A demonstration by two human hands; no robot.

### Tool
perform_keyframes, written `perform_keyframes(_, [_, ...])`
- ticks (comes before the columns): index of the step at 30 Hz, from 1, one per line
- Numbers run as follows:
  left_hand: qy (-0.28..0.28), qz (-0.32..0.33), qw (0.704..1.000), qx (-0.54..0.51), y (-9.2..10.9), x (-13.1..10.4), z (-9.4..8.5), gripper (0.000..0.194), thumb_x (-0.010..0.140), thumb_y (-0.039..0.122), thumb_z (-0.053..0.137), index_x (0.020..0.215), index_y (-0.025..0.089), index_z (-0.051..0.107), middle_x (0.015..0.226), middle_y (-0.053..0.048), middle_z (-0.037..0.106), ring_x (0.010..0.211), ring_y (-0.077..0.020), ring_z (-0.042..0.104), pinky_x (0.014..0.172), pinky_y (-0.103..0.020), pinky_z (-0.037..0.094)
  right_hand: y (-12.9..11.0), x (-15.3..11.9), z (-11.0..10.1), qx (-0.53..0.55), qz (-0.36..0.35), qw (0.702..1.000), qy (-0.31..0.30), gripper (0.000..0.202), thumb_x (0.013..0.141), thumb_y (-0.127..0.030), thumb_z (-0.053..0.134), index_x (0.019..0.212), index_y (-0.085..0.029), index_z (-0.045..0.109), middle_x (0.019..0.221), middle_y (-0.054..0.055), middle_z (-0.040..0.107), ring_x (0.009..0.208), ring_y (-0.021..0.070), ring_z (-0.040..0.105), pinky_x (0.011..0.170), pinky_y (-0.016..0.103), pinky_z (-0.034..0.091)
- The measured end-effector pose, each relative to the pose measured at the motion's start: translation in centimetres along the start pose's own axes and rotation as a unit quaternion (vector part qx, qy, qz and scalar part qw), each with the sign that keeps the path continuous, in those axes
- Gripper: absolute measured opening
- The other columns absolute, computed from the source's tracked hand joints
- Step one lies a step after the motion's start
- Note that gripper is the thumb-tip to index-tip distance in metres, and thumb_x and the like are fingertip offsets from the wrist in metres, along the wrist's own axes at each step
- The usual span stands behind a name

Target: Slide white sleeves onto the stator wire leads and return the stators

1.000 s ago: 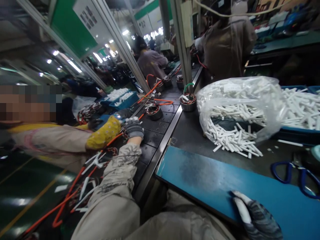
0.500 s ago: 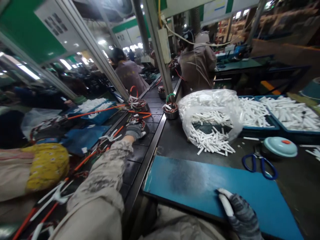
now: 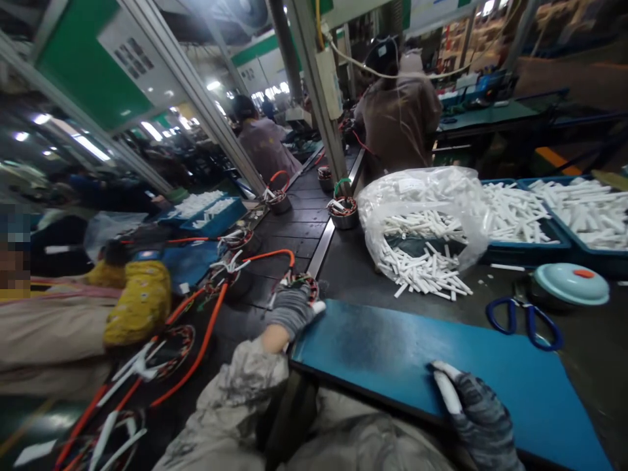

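My left hand (image 3: 290, 309), in a grey striped glove with a white-covered thumb, grips a wound motor stator (image 3: 310, 288) at the belt's near edge, beside the blue mat's left corner. White tubing and an orange lead (image 3: 275, 254) run from that stator. My right hand (image 3: 478, 409) rests on the blue mat (image 3: 383, 347), fingers curled and two white-covered fingertips close together. Whether anything sits between those tips I cannot make out. Ahead of the mat, white sleeves (image 3: 426, 271) spill from a clear plastic bag (image 3: 471, 190). Blue-handled scissors (image 3: 524, 320) lie right of them.
Other stators (image 3: 343, 212) with leads stand along the dark belt (image 3: 289, 229). Blue bins of white sleeves (image 3: 515, 212) and a pale blue lidded bowl (image 3: 569, 286) are at right. A co-worker's yellow sleeve (image 3: 140, 301) reaches in from the left; a metal post (image 3: 324, 98) rises ahead.
My left hand has come nearer and to the right with the stator, up to the mat's corner. My right hand has stayed almost still. The co-worker's yellow sleeve has shifted right.
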State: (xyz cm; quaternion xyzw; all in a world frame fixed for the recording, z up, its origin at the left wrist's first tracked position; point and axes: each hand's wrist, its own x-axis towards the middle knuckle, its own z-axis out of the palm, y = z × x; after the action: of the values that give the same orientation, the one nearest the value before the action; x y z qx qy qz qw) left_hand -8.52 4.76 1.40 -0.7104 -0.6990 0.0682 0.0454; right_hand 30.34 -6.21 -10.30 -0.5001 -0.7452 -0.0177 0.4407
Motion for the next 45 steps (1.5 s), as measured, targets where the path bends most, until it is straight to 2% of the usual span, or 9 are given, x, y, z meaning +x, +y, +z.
perform_keyframes(4, [-0.020,0.039,0.999,0.012,7.1,-2.6,-0.9,0.058,0.098,0.051,0.067,0.134,0.007,0.075,0.135,-0.028,0.074,0.130,-0.0465,0.070,0.120,-0.068,0.045,-2.8,2.6,0.9,0.040,-0.034,0.999,0.005,0.021,0.105,-0.025,0.058,0.119,-0.026,0.073,0.096,0.005,0.084,0.077,0.0252,0.081,0.069,0.039,0.068])
perform_keyframes(7, [0.012,0.145,0.988,-0.049,9.5,-2.9,-2.0,0.054,0.101,0.043,0.064,0.148,0.015,0.068,0.131,-0.021,0.078,0.124,-0.0384,0.075,0.116,-0.060,0.054,-5.6,5.8,2.7,0.090,-0.093,0.991,-0.021,0.030,0.104,-0.025,0.059,0.133,-0.024,0.069,0.115,0.009,0.083,0.103,0.0264,0.081,0.089,0.041,0.069])
perform_keyframes(12, [0.085,0.351,0.901,-0.242,7.8,0.4,-3.0,0.049,0.106,0.021,0.050,0.153,0.023,0.063,0.144,-0.011,0.073,0.137,-0.0215,0.069,0.117,-0.036,0.056,-6.3,9.0,5.4,0.070,-0.179,0.980,-0.055,0.055,0.103,-0.023,0.060,0.158,-0.024,0.055,0.146,0.015,0.071,0.138,0.0321,0.067,0.112,0.055,0.061])
perform_keyframes(18, [0.121,0.396,0.867,-0.277,5.5,2.5,-1.8,0.047,0.104,0.021,0.052,0.148,0.022,0.066,0.148,-0.013,0.070,0.150,-0.0241,0.058,0.123,-0.042,0.051,-3.2,10.0,5.0,0.151,-0.226,0.950,-0.153,0.055,0.104,-0.019,0.059,0.157,-0.033,0.058,0.142,0.008,0.075,0.136,0.0253,0.068,0.116,0.048,0.058])
perform_keyframes(22, [0.094,0.360,0.878,-0.302,6.7,1.6,-1.2,0.051,0.106,0.030,0.047,0.153,0.016,0.061,0.147,-0.014,0.071,0.139,-0.0233,0.066,0.122,-0.040,0.051,-3.4,12.6,3.9,0.329,-0.112,0.908,-0.235,0.036,0.107,-0.033,0.057,0.138,-0.031,0.074,0.133,0.006,0.079,0.126,0.0244,0.073,0.112,0.043,0.059])
perform_keyframes(29, [0.103,0.256,0.908,-0.314,8.7,-0.8,-2.0,0.050,0.111,0.035,0.040,0.146,0.008,0.064,0.141,-0.017,0.073,0.133,-0.0267,0.068,0.122,-0.047,0.051,-3.0,15.4,4.0,0.389,0.164,0.873,-0.244,0.042,0.103,-0.055,0.053,0.103,-0.024,0.081,0.108,0.008,0.083,0.103,0.0235,0.076,0.105,0.044,0.060])
perform_keyframes(36, [0.062,0.296,0.893,-0.334,9.8,-3.8,-3.4,0.053,0.104,0.047,0.068,0.149,0.018,0.062,0.146,-0.013,0.070,0.136,-0.0268,0.067,0.118,-0.044,0.055,-1.9,15.0,2.4,0.419,0.209,0.833,-0.296,0.054,0.095,-0.074,0.062,0.095,-0.024,0.081,0.098,0.005,0.082,0.096,0.0229,0.075,0.099,0.039,0.060])
perform_keyframes(40, [0.033,0.292,0.913,-0.282,11.0,-3.6,-3.1,0.042,0.110,0.043,0.059,0.142,0.018,0.069,0.129,-0.010,0.079,0.117,-0.0244,0.075,0.107,-0.039,0.057,-1.1,14.7,2.2,0.456,0.226,0.805,-0.304,0.054,0.088,-0.078,0.070,0.095,-0.026,0.082,0.101,0.005,0.082,0.099,0.0253,0.075,0.103,0.040,0.059])
perform_keyframes(45, [0.036,0.323,0.929,-0.176,8.9,-3.9,-3.6,0.041,0.114,0.040,0.049,0.142,0.020,0.071,0.116,-0.011,0.079,0.112,-0.0253,0.073,0.102,-0.039,0.051,0.2,15.0,1.1,0.543,0.205,0.705,-0.408,0.054,0.079,-0.066,0.086,0.116,-0.027,0.083,0.114,0.007,0.084,0.105,0.0279,0.078,0.095,0.041,0.064])
